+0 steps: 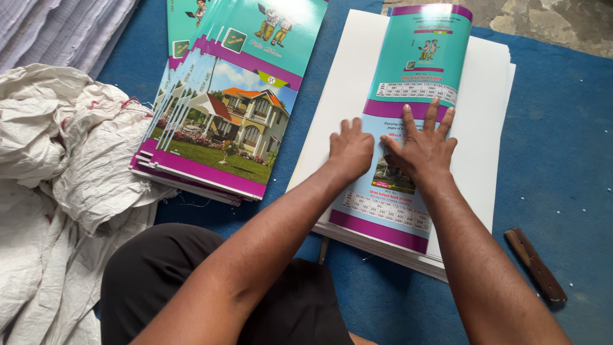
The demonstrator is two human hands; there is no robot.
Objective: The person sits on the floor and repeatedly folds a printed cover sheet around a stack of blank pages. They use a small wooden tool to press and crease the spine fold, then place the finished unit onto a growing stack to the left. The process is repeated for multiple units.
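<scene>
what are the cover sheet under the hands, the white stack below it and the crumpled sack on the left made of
Cover sheet: glossy coated paper or thin card; glare at its curling top edge.
White stack: matte paper or board, judging by its thin layered edges.
Sack: probably woven plastic; fine weave, stiff creases, slight sheen.
Both hands, left hand and right hand, press the sheet flat.

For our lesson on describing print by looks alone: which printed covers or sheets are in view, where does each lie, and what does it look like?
Printed cover sheet: on the white sheet stack, under the left hand and right hand; long, teal and pale blue, purple bands.
Fanned cover pile: left of it on the blue mat; teal tops, house picture, purple edges.
</scene>
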